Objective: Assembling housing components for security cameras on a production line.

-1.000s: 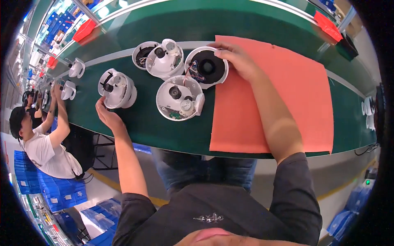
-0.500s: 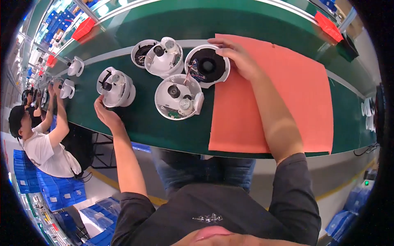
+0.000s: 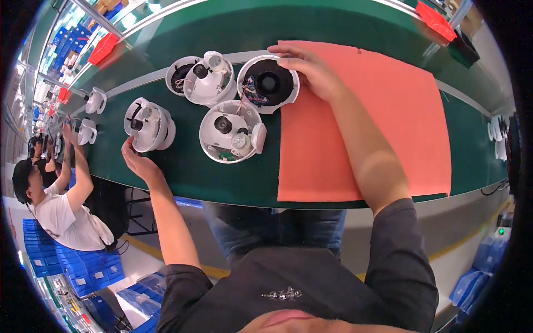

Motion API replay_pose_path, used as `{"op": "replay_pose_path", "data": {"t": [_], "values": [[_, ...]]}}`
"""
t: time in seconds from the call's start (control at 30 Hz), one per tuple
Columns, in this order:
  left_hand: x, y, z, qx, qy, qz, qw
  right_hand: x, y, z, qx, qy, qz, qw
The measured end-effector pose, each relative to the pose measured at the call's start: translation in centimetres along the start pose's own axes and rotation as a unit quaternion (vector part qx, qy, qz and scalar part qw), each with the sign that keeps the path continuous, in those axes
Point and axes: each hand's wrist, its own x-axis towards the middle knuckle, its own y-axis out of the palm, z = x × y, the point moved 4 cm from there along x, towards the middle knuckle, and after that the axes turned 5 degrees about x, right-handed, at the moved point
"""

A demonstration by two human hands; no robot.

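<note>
My right hand [image 3: 313, 69] curls over the far right rim of a white round camera housing [image 3: 296, 89] with a black inside and wires, at the edge of the orange mat. From it thin wires run to a white shell with a lens [image 3: 214, 139] nearer me. My left hand [image 3: 141, 164] lies against the near side of another white camera assembly [image 3: 157, 133], its fingers extended and partly hidden; they are not wrapped round it. Behind the middle stands a third assembly, an opened white shell [image 3: 208, 89] beside a round base with a dark inside [image 3: 176, 80].
An orange mat [image 3: 361, 127] covers the right part of the green bench [image 3: 183, 172]. Red bins [image 3: 102, 50] hang on the far rail. To the left, a person in a white shirt [image 3: 72, 216] works near more white housings [image 3: 95, 101]. Blue crates [image 3: 89, 269] stand at lower left.
The whole view has shifted a little, so the bench things appear slightly further left. Both hands keep their places on the two housings.
</note>
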Motion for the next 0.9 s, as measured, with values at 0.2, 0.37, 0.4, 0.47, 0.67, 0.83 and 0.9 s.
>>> {"op": "replay_pose_path", "data": {"t": [0.2, 0.37, 0.4, 0.47, 0.67, 0.83, 0.9], "values": [[0.1, 0.0, 0.2, -0.001, 0.002, -0.004, 1.0, 0.0, -0.3, -0.2, 0.013, 0.011, -0.005, 1.0], [-0.2, 0.2, -0.5, -0.015, -0.004, -0.011, 1.0, 0.2, -0.3, -0.2, 0.013, 0.001, 0.003, 1.0], [-0.3, 0.3, -0.7, -0.023, -0.003, -0.01, 1.0, 0.2, -0.4, -0.3, 0.014, 0.004, 0.004, 1.0], [-0.4, 0.3, -0.9, -0.031, -0.002, -0.009, 0.999, 0.2, -0.4, -0.3, 0.011, 0.004, 0.006, 1.0], [-0.4, 0.2, -1.1, 0.004, 0.001, -0.015, 1.0, 0.1, -0.4, -0.2, 0.02, -0.002, 0.0, 1.0], [-0.4, 0.2, -1.1, -0.006, 0.004, -0.014, 1.0, 0.2, -0.4, -0.1, 0.021, -0.008, 0.0, 1.0], [-0.4, 0.2, -0.9, -0.007, 0.002, -0.014, 1.0, 0.2, -0.5, -0.2, 0.017, -0.003, 0.004, 1.0]]}}
